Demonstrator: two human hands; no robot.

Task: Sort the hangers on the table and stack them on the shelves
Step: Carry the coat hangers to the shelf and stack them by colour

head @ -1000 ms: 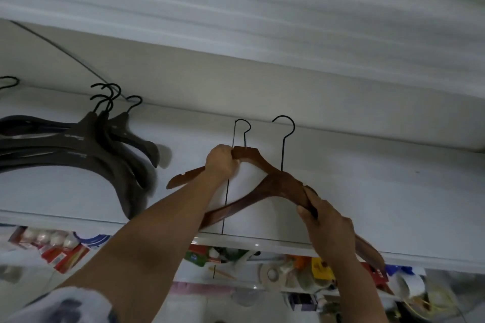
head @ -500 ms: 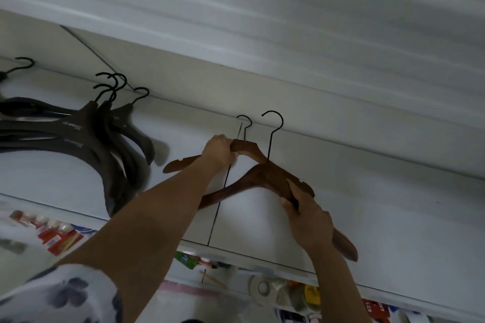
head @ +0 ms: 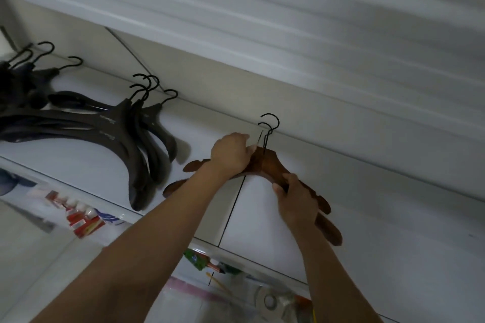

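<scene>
White shelf (head: pixel 367 217) high up fills my view, and a dark seam (head: pixel 232 210) runs across its board. Two brown hangers (head: pixel 270 165) lie flat over this seam, one on the other. Their thin black hooks (head: pixel 270 123) are at the far end of the seam, by the back wall. My left hand (head: pixel 231 155), just left of the seam, is curled over their neck. My right hand (head: pixel 296 196), right of the seam, grips one arm of them.

I think the danger is the front edge, where the seam ends. The hanger tips reach near it, so a careless release could let the pair slide off. The two hooks are also crossing and may tangle. The black hangers (head: pixel 118 134) are well left of the seam and seem safe.

The wood looks smooth and reddish, with small notches near the tips.
</scene>
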